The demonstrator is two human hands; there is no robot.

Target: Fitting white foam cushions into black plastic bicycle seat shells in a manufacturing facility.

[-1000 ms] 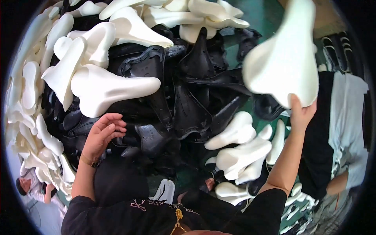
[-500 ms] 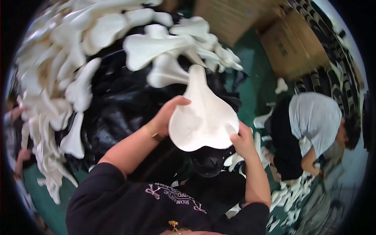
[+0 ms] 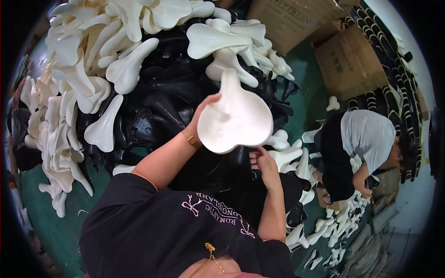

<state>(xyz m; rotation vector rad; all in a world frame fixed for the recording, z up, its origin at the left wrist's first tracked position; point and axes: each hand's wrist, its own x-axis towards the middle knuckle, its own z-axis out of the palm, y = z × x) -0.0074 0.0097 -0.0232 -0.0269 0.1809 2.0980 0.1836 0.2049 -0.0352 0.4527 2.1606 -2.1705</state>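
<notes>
My left hand [image 3: 202,112] grips the edge of a white saddle-shaped foam pad [image 3: 236,116], holding it up in front of me with its narrow nose pointing away. My right hand [image 3: 262,162] is lower, just under the pad's wide end, fingers curled on a black saddle-shaped shell [image 3: 241,160] that is mostly hidden behind the pad. A gold bracelet [image 3: 191,138] sits on my left wrist.
A large heap of white foam pads [image 3: 83,83] and black shells [image 3: 167,92] covers the green floor [image 3: 310,92] ahead and left. Cardboard boxes [image 3: 352,60] stand at the upper right. Another person in a grey shirt [image 3: 366,139] crouches at the right among more white pads [image 3: 343,217].
My left hand has taken over the white pad and my right hand has let go and dropped below it onto a black shell. The view has shifted slightly.
</notes>
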